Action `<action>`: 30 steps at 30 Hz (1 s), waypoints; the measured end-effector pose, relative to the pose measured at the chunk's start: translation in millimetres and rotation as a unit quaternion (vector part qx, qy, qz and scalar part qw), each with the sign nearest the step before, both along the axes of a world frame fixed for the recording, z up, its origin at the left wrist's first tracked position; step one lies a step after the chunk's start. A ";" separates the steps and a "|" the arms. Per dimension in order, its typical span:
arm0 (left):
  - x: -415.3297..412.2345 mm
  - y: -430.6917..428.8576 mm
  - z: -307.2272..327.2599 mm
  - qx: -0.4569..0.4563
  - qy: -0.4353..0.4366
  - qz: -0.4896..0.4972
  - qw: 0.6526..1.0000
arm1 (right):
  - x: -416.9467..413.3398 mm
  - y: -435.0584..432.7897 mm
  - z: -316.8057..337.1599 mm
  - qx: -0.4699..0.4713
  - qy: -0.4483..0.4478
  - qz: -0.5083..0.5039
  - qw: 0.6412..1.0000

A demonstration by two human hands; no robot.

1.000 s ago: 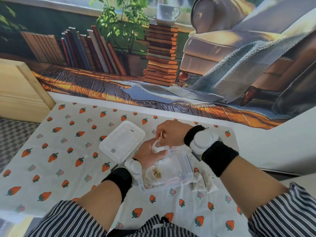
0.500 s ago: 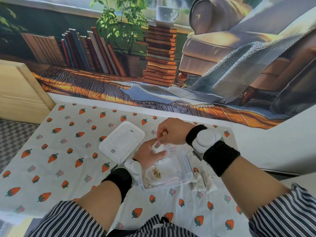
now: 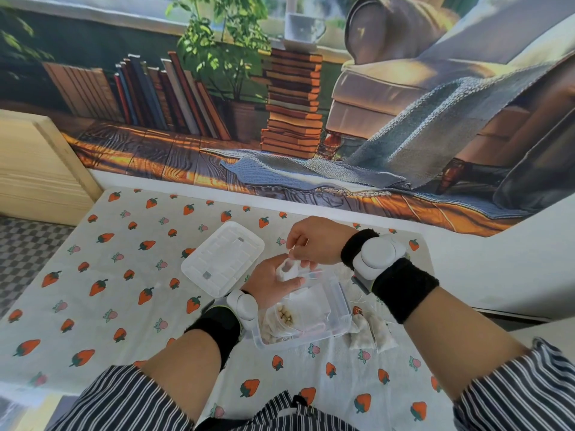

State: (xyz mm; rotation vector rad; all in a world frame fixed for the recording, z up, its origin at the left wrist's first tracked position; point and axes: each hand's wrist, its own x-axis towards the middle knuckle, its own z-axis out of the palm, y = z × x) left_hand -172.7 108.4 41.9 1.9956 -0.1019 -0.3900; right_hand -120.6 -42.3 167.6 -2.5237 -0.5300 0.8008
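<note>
Strawberry-print tablecloth [image 3: 102, 293] covers table; white lid [image 3: 222, 258] lies just left of clear box [image 3: 340, 309]; filled pouches inside box; left hand [image 3: 270, 286] above box, fingers curled round small white pouch [image 3: 287, 270]; right hand [image 3: 314, 244] pinches pouch top.

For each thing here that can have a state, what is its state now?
left hand: holds the white pouch over the box.
right hand: pinches the white pouch at its top.
clear box: open, partly filled.
lid: off, flat on the tablecloth.
filled pouches: lying beside the box.
</note>
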 end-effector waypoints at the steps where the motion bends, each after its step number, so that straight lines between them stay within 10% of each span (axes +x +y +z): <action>1: -0.1 0.4 -0.4 0.003 0.001 0.001 1.000 | 0.1 0.5 -0.5 0.005 -0.006 -0.002 1.000; 30: 0.8 -2.1 10.0 -0.015 -0.023 0.001 1.000 | 6.6 -2.9 -16.4 -0.039 -0.082 0.055 0.994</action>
